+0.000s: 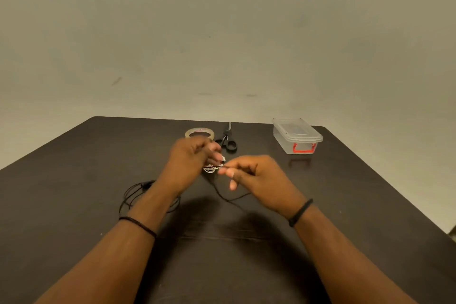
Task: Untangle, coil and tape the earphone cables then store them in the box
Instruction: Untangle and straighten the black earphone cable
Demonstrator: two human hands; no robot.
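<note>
Both hands are busy in the middle of the frame, just above the table. My left hand (191,158) has its fingers curled around a small bundle of white earphone cable (211,168), and my right hand (256,176) pinches a thin strand at the edge of that bundle, with one finger standing free below. From the pinch a black cable (228,196) hangs down and runs over the dark table (74,168); more loops of it lie at the left, partly under my left forearm.

I judge these cables very light, soft and a little springy, so a coil will open again if I release it. Best to hold the wire itself near the knot, not the small plugs, and to pull gently.

Above my hands are the tape roll (199,132) and black scissors (228,142). At the upper right stands the clear box (297,136), lid on, with a red clasp.
</note>
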